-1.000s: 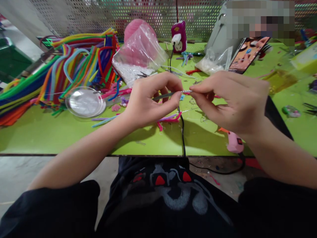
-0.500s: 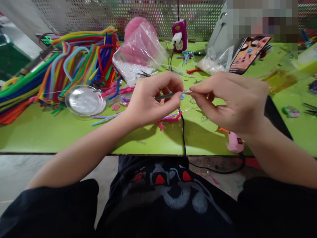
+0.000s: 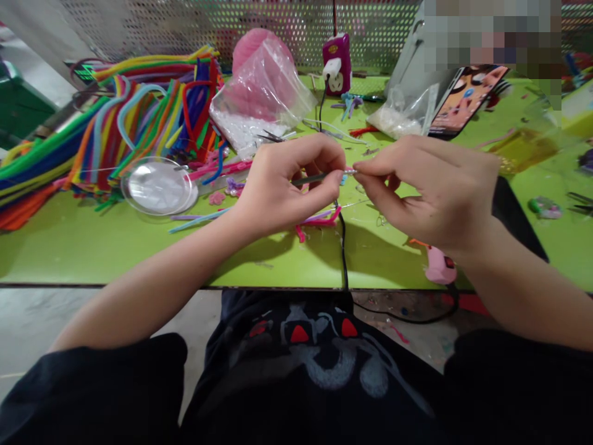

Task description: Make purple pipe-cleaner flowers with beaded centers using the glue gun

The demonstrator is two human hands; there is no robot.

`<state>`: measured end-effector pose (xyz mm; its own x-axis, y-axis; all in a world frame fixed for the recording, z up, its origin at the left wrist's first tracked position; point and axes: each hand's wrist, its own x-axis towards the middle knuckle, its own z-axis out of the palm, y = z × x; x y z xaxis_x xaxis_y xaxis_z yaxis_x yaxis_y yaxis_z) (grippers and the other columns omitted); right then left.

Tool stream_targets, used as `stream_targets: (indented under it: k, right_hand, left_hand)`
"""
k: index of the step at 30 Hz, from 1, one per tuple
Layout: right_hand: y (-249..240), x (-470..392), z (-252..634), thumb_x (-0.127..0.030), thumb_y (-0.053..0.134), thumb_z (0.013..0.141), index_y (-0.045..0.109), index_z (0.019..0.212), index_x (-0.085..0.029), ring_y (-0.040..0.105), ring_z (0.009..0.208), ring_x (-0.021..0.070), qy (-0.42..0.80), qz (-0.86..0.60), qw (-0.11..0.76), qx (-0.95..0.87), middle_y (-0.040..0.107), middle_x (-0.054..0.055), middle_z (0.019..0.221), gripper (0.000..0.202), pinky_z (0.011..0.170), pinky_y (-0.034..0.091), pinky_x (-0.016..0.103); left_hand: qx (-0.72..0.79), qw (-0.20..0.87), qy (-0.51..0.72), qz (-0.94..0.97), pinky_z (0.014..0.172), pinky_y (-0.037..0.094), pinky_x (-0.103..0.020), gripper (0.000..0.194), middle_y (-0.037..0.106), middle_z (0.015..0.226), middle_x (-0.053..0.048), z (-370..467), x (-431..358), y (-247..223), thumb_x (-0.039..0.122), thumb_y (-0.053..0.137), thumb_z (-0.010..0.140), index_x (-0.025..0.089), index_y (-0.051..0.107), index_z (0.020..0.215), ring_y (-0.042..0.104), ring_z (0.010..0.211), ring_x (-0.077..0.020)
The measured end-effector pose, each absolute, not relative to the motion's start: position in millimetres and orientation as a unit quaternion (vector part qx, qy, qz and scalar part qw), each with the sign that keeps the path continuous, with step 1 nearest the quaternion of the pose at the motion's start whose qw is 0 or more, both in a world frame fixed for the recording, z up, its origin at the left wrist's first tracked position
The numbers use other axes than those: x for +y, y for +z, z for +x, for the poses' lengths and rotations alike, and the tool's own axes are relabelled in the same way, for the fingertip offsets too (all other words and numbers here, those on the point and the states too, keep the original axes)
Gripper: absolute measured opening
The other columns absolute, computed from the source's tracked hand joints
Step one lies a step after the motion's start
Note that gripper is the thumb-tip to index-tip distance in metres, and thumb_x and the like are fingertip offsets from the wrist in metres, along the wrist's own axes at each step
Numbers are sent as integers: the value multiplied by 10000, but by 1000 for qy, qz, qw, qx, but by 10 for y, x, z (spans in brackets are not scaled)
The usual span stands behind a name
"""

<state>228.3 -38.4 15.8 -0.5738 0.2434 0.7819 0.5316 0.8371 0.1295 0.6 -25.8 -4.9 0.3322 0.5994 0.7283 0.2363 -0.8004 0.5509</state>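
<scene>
My left hand (image 3: 296, 185) is closed in a pinch around a slim dark rod-like tool (image 3: 308, 179), whose kind I cannot make out. Its far part passes under the fingertips. Opposite it, my right hand (image 3: 426, 191) pinches the end of a short row of tiny pale beads (image 3: 351, 172) that shows between the two sets of fingertips. Both hands hover over the green table, with the fingertips a small gap apart. Below them lie pink and lilac pipe cleaners (image 3: 319, 222) and a thin wire.
Bundled pipe cleaners (image 3: 139, 130) and a clear round dish (image 3: 160, 188) are on the left. Behind stand a bagged pink ball (image 3: 262, 68), a purple socket block (image 3: 337, 62) and a propped phone (image 3: 467, 99). A pink glue gun (image 3: 439, 266) with a black cord lies near the front edge.
My right fingertips have shifted very slightly towards my left hand, narrowing the gap where the beads show. My left hand stays almost in place.
</scene>
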Motion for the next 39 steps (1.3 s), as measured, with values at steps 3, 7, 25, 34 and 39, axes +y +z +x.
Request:
stream_targets:
  k: [3,7,25,34,39]
  right_hand:
    - [148,-383,2290,-163,671,1033,707,984,-229,736,768,153,-172,-222,408,-869,773,10,879,90,674,567,289]
    - [133,-374,2295,-152,670,1033,702,1010,-206,721,766,148,-178,-217,410,-868,758,20,876,67,649,539,285]
    - [85,-378,2300,-158,666,1047,688,1028,-196,716,798,136,-182,-212,398,-874,751,6,908,47,663,512,278]
    - [73,-383,2281,-216,643,1071,673,979,-230,724,771,143,-221,-227,378,-870,768,-14,884,97,634,509,297]
    - [72,-388,2287,-181,676,1044,673,982,-211,727,773,149,-207,-213,387,-873,771,3,900,69,637,495,304]
  left_hand:
    - [246,174,520,800,551,430,-239,100,689,709,14,-4,-243,-56,120,654,864,197,716,851,568,601,-86]
    - [232,166,518,807,526,431,-216,124,716,724,19,-15,-217,-74,106,668,833,208,720,880,586,610,-83]
    - [244,163,486,823,561,488,-250,36,674,713,2,-30,-194,-105,228,699,904,230,709,869,603,623,-111]
    - [230,157,484,830,560,501,-247,132,723,736,5,-20,-195,-113,142,619,861,220,724,869,581,595,-99]
    - [213,161,498,825,550,463,-252,164,724,725,4,-9,-196,-106,116,593,860,211,727,865,580,592,-96]
